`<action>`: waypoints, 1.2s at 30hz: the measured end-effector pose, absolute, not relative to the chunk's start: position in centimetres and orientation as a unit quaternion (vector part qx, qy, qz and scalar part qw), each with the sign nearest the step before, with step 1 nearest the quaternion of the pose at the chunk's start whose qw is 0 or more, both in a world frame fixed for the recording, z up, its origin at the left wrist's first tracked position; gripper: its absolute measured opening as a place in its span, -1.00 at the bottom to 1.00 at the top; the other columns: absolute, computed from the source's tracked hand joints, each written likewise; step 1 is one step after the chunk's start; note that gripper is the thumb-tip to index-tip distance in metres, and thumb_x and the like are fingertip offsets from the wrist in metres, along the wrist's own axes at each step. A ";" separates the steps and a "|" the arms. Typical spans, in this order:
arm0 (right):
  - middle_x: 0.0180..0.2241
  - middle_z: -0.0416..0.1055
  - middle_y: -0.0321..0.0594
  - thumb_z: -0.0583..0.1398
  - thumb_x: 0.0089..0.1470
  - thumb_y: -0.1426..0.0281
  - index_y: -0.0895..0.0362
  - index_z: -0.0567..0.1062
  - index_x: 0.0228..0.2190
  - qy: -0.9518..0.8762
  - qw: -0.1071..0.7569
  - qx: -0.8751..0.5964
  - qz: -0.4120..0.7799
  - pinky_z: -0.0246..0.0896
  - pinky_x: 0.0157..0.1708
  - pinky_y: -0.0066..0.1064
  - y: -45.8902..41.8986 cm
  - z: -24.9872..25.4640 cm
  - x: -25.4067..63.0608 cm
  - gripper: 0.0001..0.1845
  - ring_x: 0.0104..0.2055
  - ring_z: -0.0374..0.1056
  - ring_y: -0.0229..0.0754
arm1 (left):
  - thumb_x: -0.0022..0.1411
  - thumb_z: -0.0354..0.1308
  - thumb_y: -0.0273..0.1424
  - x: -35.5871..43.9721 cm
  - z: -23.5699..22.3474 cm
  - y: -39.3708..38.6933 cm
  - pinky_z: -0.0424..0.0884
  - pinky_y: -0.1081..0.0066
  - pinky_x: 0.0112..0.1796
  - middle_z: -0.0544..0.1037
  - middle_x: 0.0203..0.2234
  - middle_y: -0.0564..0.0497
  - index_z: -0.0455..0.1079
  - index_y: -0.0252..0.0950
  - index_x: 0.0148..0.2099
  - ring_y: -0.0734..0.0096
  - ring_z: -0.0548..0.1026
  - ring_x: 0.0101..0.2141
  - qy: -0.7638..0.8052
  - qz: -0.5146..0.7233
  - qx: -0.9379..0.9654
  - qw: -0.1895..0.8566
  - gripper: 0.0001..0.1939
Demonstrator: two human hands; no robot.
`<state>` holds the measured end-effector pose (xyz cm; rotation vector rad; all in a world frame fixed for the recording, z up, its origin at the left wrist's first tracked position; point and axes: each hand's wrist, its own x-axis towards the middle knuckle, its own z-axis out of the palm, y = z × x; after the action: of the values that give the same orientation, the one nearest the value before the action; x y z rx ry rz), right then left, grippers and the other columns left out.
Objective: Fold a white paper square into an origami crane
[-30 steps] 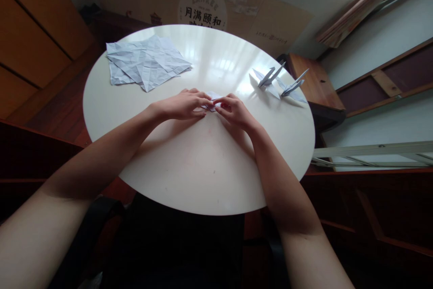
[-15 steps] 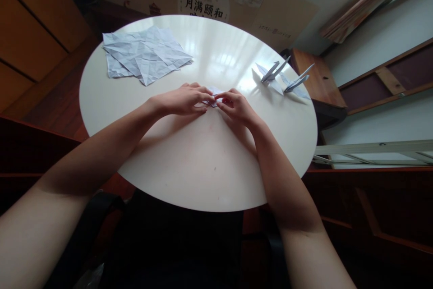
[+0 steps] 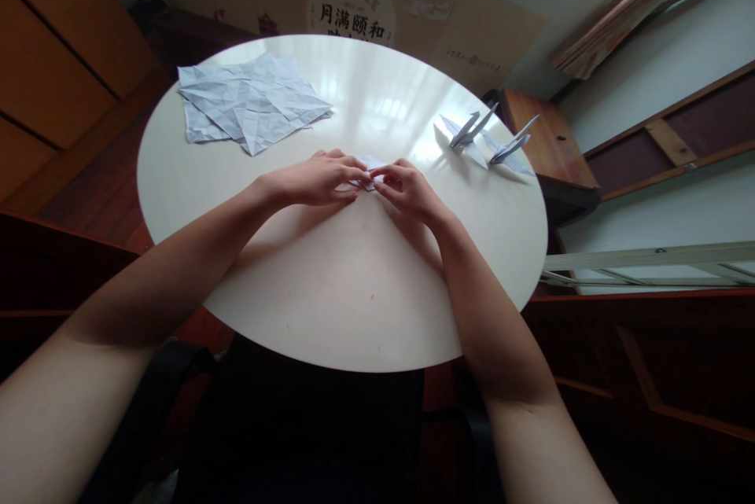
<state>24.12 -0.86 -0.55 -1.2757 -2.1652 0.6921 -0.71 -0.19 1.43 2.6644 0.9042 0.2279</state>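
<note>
A small folded piece of white paper point(image 3: 368, 162) lies on the table between my hands, mostly covered by fingers. My left hand point(image 3: 322, 178) reaches in from the left, its fingers bent and their tips pressing on the paper's near left part. From the other side, my right hand point(image 3: 408, 188) pinches the paper, with index finger and thumb close to the left fingertips. The paper's exact folds are too small to make out.
Creased white sheets point(image 3: 253, 99) lie stacked at the far left of the white oval table point(image 3: 330, 284). Two folded paper cranes, a nearer-left one point(image 3: 468, 136) and another point(image 3: 510, 150), stand at the right. A wooden cabinet point(image 3: 546, 126) is beyond the edge.
The camera view has shifted slightly, so the table sits a little lower in the picture. Both hands stay at the folded paper with hardly any visible finger movement.
</note>
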 end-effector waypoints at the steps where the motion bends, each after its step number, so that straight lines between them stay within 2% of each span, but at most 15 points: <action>1: -0.28 0.31 -0.22 0.27 0.17 0.38 0.08 0.69 -0.13 -0.801 0.263 -0.474 0.255 0.32 -0.11 -0.28 -0.9 -0.5 24.1 -0.75 -0.25 0.34 -0.19 | 0.47 0.05 -0.21 -0.7 1.5 -0.2 0.13 0.14 0.24 0.44 0.30 -0.07 0.41 -0.09 0.35 0.06 0.33 0.24 0.317 0.078 0.932 0.159 -0.53; 13: -0.27 0.33 -0.20 0.28 0.17 0.36 0.08 0.69 -0.13 -0.799 0.268 -0.473 0.257 0.34 -0.08 -0.25 -0.9 -0.7 24.1 -0.76 -0.24 0.36 -0.17 | 0.50 0.01 -0.17 -0.8 1.5 -0.3 0.10 0.12 0.26 0.41 0.32 -0.07 0.42 -0.11 0.34 0.03 0.31 0.27 0.316 0.074 0.933 0.156 -0.53; 36: -0.28 0.32 -0.21 0.25 0.19 0.37 0.07 0.68 -0.12 -0.806 0.256 -0.470 0.253 0.34 -0.09 -0.26 -1.0 -0.4 24.2 -0.75 -0.23 0.35 -0.16 | 0.48 0.02 -0.14 -0.6 1.3 -0.2 0.17 0.09 0.28 0.44 0.30 -0.06 0.40 -0.11 0.36 0.02 0.32 0.28 0.330 0.069 0.930 0.146 -0.50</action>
<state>24.19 -0.95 -0.36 -1.2761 -2.1863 0.6869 -0.64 -0.22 1.28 2.6789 0.9495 0.1976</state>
